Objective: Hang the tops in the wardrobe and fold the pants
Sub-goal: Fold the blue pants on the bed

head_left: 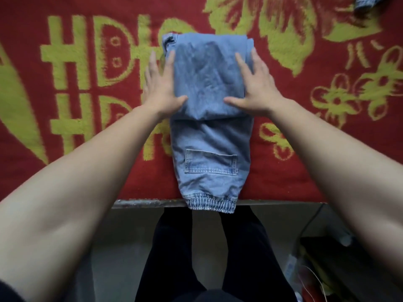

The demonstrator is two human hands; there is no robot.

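While flat-fingered, each hand [162,83] [257,83] presses the folded jeans [209,127].

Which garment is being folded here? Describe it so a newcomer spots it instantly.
The red blanket with yellow-green patterns carries light-blue denim pants at its centre, elastic cuff overhanging the near edge. The left hand and right hand press on them, unlike the denim piece at far right.

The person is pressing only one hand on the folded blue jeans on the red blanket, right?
Not quite. It is two hands, not one: the left hand and the right hand both press with straight fingers on the folded blue jeans, one at each side. The jeans do lie on the red blanket. The head view shows it.
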